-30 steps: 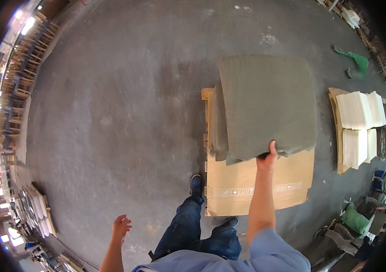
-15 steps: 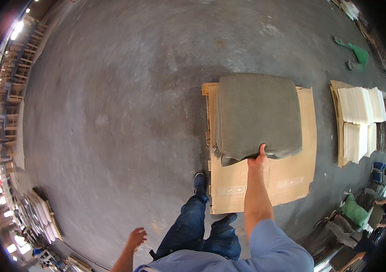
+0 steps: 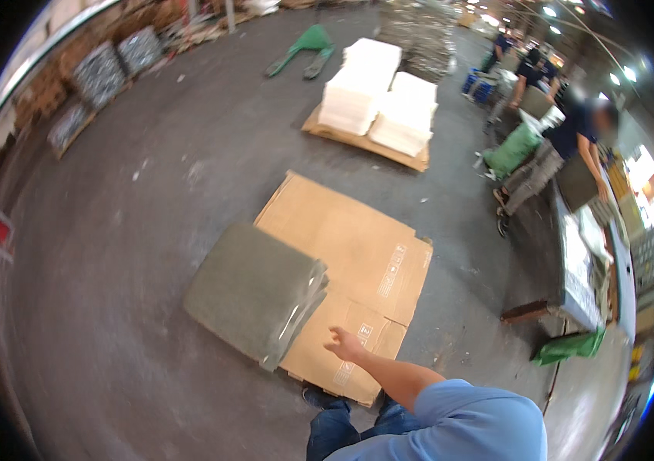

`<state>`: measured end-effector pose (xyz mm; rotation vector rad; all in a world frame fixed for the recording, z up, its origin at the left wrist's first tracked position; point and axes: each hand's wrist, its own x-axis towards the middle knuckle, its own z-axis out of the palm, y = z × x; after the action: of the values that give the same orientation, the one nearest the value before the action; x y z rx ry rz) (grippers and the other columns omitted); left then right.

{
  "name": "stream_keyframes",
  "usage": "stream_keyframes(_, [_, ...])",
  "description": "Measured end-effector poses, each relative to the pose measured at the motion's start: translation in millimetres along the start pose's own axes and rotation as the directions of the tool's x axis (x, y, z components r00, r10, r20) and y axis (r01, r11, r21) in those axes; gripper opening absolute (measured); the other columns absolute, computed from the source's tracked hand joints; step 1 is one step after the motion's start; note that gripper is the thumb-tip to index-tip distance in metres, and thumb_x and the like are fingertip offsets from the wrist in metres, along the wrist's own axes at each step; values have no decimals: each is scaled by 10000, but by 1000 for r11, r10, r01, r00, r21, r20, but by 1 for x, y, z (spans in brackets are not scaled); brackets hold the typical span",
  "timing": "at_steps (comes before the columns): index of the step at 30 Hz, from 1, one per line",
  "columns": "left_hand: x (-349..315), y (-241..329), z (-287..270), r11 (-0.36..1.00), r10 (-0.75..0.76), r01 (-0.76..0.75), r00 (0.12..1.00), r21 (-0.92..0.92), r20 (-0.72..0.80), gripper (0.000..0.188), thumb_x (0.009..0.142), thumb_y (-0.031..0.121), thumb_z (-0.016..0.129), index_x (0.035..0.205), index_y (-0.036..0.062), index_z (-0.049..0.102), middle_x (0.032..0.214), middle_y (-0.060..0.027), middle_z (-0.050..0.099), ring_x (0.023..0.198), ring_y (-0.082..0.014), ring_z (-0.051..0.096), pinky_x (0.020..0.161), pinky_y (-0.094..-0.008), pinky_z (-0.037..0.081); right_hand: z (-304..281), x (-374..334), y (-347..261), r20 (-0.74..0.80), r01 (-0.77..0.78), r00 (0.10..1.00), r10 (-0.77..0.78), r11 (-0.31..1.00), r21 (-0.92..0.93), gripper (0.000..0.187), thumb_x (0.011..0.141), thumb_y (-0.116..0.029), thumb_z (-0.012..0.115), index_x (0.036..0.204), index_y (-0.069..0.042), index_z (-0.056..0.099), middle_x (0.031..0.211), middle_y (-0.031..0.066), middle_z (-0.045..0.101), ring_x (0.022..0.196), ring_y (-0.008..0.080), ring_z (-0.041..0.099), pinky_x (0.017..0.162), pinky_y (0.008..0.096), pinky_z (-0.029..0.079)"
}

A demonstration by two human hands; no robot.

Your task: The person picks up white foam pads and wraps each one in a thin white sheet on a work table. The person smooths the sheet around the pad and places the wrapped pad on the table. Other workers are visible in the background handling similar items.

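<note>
My right hand (image 3: 346,346) is above the flattened cardboard (image 3: 342,230), just beside a stack of grey-green fabric-like pieces (image 3: 246,288). Its fingers are apart and hold nothing. The stack lies flat at the cardboard's left end, its layered edges facing my hand. Pale printed marks show on the cardboard near my fingers. My left hand is out of the picture.
Beyond the cardboard, white stacked sheets (image 3: 365,84) rest on a pallet (image 3: 365,142), with a green pallet jack (image 3: 307,48) behind. At right, a person (image 3: 561,154) leans over a table (image 3: 576,265); a green sack (image 3: 515,146) stands nearby. More people are farther back.
My right hand has let go of the stack's near edge and drawn away from it. The view has swung right, bringing the people and table further in; my left hand has left the picture.
</note>
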<state>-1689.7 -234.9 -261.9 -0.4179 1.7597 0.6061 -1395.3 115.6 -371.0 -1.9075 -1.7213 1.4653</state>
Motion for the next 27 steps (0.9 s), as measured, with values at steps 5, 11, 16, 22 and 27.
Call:
stream_keyframes(5, [6,44,46,948,177,-188,982,258,66,304,1011,296,677,1233,89,675,1081,-131,721,853,-250,697,707,-414,564,-117,-118,139,-80,-423,897,434,897,126,769,855,-464,789,1486,-97,547,1372,199,673,1265,347,652,1059,436,522])
stream_keyframes(11, [-21,97,213,-108,936,-868,76,486,344,374,1037,278,655,1410,275,625,1103,-167,730,797,-272,734,670,-417,596,-212,-263,312,-287,-617,696,658,753,228,743,821,-473,799,1436,-104,609,1169,123,767,1040,276,751,1044,398,530])
stream_keyframes(16, [-269,7,463,-219,706,-972,-216,-82,674,560,1044,160,644,1546,20,440,1243,-169,668,1093,-229,669,995,-368,516,-253,-428,424,-116,-717,601,790,598,358,670,866,-448,784,1430,-126,617,955,73,776,834,238,756,812,368,609])
stream_keyframes(22, [-536,-141,589,-184,9,-291,-956,-939,295,400,1010,209,685,1358,62,553,1198,-237,711,984,-338,742,836,-479,616,-332,-555,502,-200,-492,294,934,328,807,523,894,-327,793,1341,-96,652,844,81,736,679,195,704,570,373,566])
stream_keyframes(27, [-629,-222,659,111,-38,225,-972,-968,-230,610,1046,195,624,1533,447,359,1175,-202,724,876,-304,756,760,-464,629,-333,-587,540,-172,-243,127,977,199,949,416,923,-209,756,1289,-43,650,887,106,737,692,223,706,561,398,562])
